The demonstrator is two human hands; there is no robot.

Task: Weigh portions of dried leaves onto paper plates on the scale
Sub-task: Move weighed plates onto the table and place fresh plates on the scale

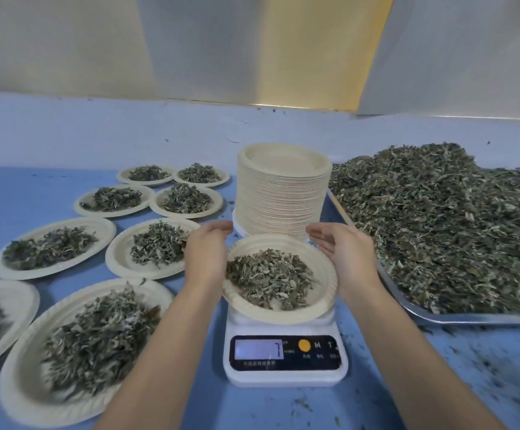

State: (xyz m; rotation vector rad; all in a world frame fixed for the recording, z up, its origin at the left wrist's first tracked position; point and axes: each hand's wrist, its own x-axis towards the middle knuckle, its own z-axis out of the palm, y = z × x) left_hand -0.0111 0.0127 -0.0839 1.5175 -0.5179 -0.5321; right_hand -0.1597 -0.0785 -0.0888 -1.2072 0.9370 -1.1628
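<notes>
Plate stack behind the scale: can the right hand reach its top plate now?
Probably yes: the right hand is open and empty just in front of the plate stack, whose top is bare, with nothing between them.

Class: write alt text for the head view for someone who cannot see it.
A left hand and right hand flank a paper plate of dried leaves on a scale. Filled plates lie left, a plate stack behind, a heaped tray right.
</notes>
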